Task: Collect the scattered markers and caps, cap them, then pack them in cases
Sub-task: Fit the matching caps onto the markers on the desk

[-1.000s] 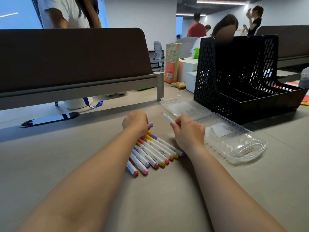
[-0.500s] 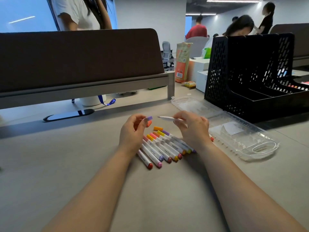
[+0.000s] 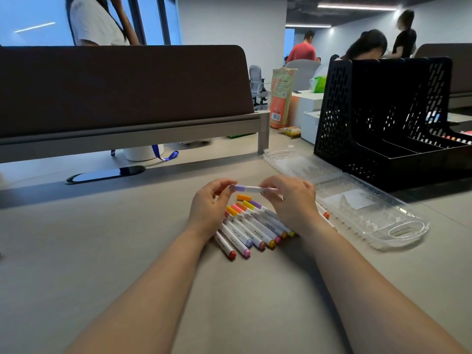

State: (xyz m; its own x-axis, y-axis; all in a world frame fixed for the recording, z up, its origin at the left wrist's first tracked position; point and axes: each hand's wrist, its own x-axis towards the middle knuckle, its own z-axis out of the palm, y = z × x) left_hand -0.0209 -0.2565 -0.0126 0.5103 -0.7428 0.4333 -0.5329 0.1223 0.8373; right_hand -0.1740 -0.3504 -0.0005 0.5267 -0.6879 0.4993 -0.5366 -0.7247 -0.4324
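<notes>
The left hand's (image 3: 212,204) thumb and forefinger (image 3: 231,188) are curled in a pinch on a purple cap (image 3: 239,187), which sits on the left end of a white marker (image 3: 251,189). The right hand's (image 3: 291,200) fingers (image 3: 268,192) are curled round the other end of the barrel, so the marker is held level between both hands, above the table (image 3: 102,251).

Directly beneath the hands, a row of markers (image 3: 252,229) lies side by side on the table, touching one another, with coloured caps at both ends. An orange cap (image 3: 244,198) lies at the far edge of the row. One more marker with an orange tip (image 3: 325,214) lies under the right wrist, just beside the clear plastic case (image 3: 398,226).

The case lies open and flat to the right of the hands, and a white paper slip (image 3: 355,199) rests in its near half. Behind it stands a black mesh file rack (image 3: 339,118); small coloured items show in its far slots, too small to identify.

Half a second ago the purple cap, in the left fingers, was apart from the marker's bare tip; now the two are joined.
</notes>
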